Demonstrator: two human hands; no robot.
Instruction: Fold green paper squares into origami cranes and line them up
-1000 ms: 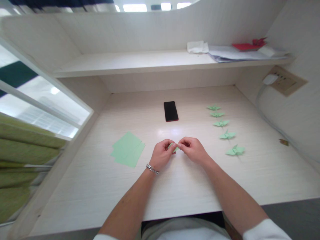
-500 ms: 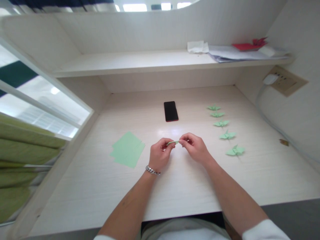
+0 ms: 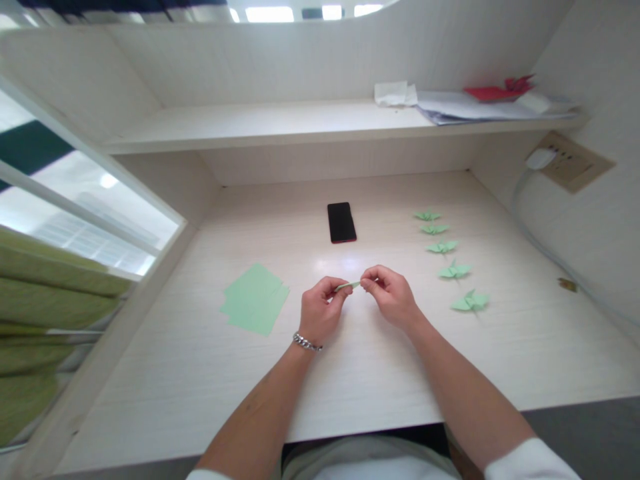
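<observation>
Both my hands meet over the middle of the desk, a little above its surface. My left hand (image 3: 320, 310), with a metal bracelet at the wrist, and my right hand (image 3: 393, 297) each pinch one end of a small folded green paper (image 3: 349, 286), which shows as a thin strip between the fingertips. A loose stack of flat green paper sheets (image 3: 255, 307) lies to the left of my left hand. To the right, several finished green paper cranes (image 3: 443, 247) stand in a row running away from me.
A black phone (image 3: 341, 222) lies face up behind my hands. The shelf (image 3: 260, 127) above holds white papers (image 3: 465, 107) and red paper (image 3: 493, 90). A wall socket with a plug and cable (image 3: 543, 160) sits at the right. A window frame borders the left.
The green paper went from a wider folded piece to a thin edge-on strip between my fingertips. Both hands shifted slightly away from me and rose a little.
</observation>
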